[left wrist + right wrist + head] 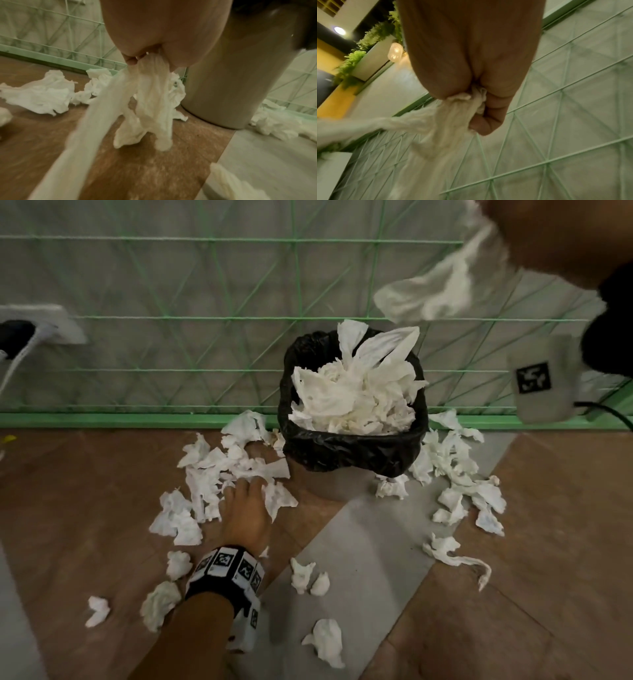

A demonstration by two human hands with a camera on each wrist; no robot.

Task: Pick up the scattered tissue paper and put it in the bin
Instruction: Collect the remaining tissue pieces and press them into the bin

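Observation:
A grey bin (329, 484) with a black liner (352, 446) stands against the wall, heaped with white tissue (356, 395). Crumpled tissue lies scattered on the floor around it. My left hand (245, 487) is down on the pile (212, 470) left of the bin. In the left wrist view this hand (145, 59) pinches a bunch of tissue strips (150, 97) that hang to the floor beside the bin's wall (231, 81). My right hand (513, 227) is raised above and right of the bin, gripping a trailing tissue (435, 285). In the right wrist view the fist (476, 108) holds that tissue (450, 121).
More tissue lies right of the bin (459, 474) and in front of it (325, 642), and at the lower left (159, 604). The floor is brown wood with a grey strip (359, 542). A green-lined wall panel (171, 302) with a green skirting (102, 419) runs behind. A wall socket (41, 326) holds a plug.

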